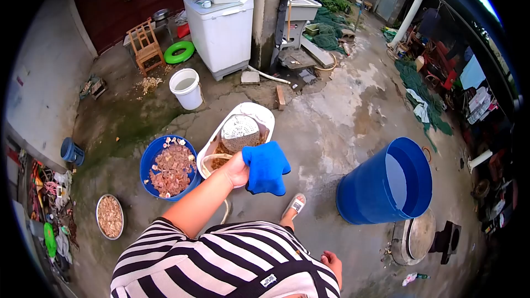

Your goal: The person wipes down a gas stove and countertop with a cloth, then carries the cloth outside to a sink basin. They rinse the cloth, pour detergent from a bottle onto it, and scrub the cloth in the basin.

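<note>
My left hand (238,170) reaches forward, its fingers closed round a bunched blue cloth (266,166). Under the cloth stands a long white tub (263,111), holding a white perforated basket (240,131) and brownish contents, partly covered by my hand. Left of my forearm is a blue basin (144,168) filled with reddish-brown pieces (172,170) and a few pale ones. My right hand (333,266) hangs low beside the striped top, fingers loosely bent and apart, nothing visible in it.
A large blue barrel (353,193) of water stands at right, by a round lid (422,234). A round bowl (110,218) of pale pieces sits at left. Farther off are a white bucket (187,96), a washing machine (223,38), a wooden chair (146,49) and a brick (280,98).
</note>
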Motion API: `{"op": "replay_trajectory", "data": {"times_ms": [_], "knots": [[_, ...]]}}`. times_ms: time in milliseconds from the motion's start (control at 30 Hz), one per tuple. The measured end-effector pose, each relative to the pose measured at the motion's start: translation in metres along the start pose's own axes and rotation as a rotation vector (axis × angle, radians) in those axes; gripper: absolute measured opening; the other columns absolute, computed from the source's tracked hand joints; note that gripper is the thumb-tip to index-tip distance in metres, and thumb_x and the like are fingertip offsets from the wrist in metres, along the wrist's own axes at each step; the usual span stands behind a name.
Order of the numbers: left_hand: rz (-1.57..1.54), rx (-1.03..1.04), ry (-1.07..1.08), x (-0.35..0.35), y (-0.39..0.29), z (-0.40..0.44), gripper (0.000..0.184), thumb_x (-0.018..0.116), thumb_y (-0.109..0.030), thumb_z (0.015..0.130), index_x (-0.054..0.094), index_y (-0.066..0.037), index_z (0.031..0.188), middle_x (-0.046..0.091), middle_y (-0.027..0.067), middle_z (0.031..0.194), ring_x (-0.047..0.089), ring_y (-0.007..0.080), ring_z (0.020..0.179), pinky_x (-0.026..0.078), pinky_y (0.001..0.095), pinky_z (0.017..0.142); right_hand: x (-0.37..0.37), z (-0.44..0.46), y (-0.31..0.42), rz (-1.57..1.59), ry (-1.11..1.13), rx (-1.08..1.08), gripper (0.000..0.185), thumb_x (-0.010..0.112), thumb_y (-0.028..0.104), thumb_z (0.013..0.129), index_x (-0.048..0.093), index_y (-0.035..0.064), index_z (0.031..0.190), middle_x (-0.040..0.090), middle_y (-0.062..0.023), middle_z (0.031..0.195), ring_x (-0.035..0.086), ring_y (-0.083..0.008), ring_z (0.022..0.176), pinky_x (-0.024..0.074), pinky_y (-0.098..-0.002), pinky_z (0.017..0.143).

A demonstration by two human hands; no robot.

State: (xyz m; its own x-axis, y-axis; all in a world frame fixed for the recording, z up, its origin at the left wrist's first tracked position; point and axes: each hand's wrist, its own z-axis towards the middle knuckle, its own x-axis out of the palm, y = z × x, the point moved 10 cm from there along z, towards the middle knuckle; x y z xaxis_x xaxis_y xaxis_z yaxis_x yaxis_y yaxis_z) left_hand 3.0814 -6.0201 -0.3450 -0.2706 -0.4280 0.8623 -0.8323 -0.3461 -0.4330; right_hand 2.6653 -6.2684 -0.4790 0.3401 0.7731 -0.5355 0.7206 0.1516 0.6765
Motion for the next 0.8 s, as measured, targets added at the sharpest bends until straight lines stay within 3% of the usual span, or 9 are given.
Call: {"op": "replay_trajectory", "data": {"times_ms": [167,267,467,567,700,800], "knots": [[0.046,0.083,0.025,0.049,-0.031,0.096,0.038,0.052,-0.028,0.100,0.058,0.000,0.124,0.067,0.0138,0.119,0.066,0.0241,0.107,0.052,0.0408,0.097,-0.041,0.168,0.041,-0.167,0.088,-0.090,0.031,0.069,0.016,0.091,0.068,0.0000,0.118,0.074,-0.0199,0.104,0.072,-0.0300,0.097,0.0547,-0.0363,0.086],[0.033,0.043,0.006,0.059,-0.043,0.153,0.042,0.055,-0.030,0.099,0.058,0.000,0.128,0.066,0.0147,0.125,0.065,0.0244,0.111,0.050,0.0422,0.102,-0.073,0.253,0.149,-0.281,0.138,-0.334,0.032,0.069,0.015,0.090,0.067,0.0001,0.118,0.074,-0.0196,0.101,0.073,-0.0302,0.092,0.0552,-0.0368,0.083],[-0.031,0.224,-0.128,0.025,-0.083,0.230,0.039,0.059,-0.031,0.097,0.063,-0.002,0.121,0.069,0.0116,0.119,0.066,0.0228,0.109,0.051,0.0407,0.100,-0.116,0.387,0.325,-0.398,0.211,-0.625,0.031,0.067,0.010,0.092,0.065,0.0008,0.122,0.073,-0.0188,0.104,0.072,-0.0293,0.091,0.0550,-0.0371,0.084],[-0.071,0.265,-0.247,0.015,-0.107,0.260,0.038,0.061,-0.031,0.096,0.063,-0.001,0.120,0.070,0.0119,0.117,0.066,0.0234,0.107,0.051,0.0409,0.100,-0.124,0.443,0.381,-0.308,0.294,-0.637,0.032,0.066,0.011,0.093,0.064,0.0013,0.124,0.073,-0.0173,0.107,0.071,-0.0274,0.093,0.0552,-0.0362,0.084],[-0.059,0.279,-0.143,-0.012,-0.142,0.337,0.038,0.060,-0.030,0.095,0.063,-0.001,0.120,0.070,0.0127,0.114,0.067,0.0241,0.106,0.052,0.0423,0.098,-0.139,0.530,0.420,-0.288,0.290,-0.612,0.031,0.066,0.011,0.094,0.064,0.0012,0.123,0.072,-0.0168,0.108,0.071,-0.0265,0.094,0.0556,-0.0359,0.083],[-0.105,0.266,-0.271,-0.021,-0.176,0.417,0.035,0.056,-0.030,0.098,0.064,-0.001,0.116,0.070,0.0103,0.112,0.067,0.0220,0.100,0.053,0.0390,0.092,-0.162,0.584,0.432,-0.395,0.245,-0.551,0.032,0.064,0.010,0.095,0.063,0.0005,0.126,0.073,-0.0160,0.108,0.070,-0.0221,0.096,0.0549,-0.0333,0.085]]}}
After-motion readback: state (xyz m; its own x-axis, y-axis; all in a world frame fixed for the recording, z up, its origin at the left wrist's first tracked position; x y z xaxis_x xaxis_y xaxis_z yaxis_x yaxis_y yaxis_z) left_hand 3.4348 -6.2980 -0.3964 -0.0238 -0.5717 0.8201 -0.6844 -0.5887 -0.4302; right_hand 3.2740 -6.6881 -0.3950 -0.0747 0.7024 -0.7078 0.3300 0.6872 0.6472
